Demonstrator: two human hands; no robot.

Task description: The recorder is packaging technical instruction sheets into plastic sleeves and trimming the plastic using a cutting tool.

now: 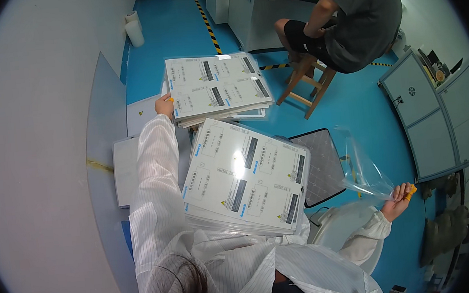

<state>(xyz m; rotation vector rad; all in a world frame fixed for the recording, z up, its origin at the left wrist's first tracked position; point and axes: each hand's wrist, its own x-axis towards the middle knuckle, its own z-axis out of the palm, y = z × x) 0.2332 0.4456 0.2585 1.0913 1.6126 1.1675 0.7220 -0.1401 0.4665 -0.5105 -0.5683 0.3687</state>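
Note:
My left hand (164,106), with an orange finger cot, grips the left edge of the far stack of printed sheets (218,85). These white sheets carry label panels with dark bars and blue marks. Closer to my body lies a near stack of printed sheets (237,174), tilted, its glossy top sheet reflecting light. Out to the right, my right hand (398,203) is closed on a crumpled clear plastic film (364,173), which hangs from the fingers. That hand also has orange finger cots. The undersides of both stacks are mostly hidden.
A whitish round bin (333,233) stands below my right forearm. Beyond the near stack is a grey black-rimmed panel (322,163). A co-worker (366,18) sits on a wooden stool (311,91) at a machine. Grey cabinets (426,116) stand right; a wall runs along the left.

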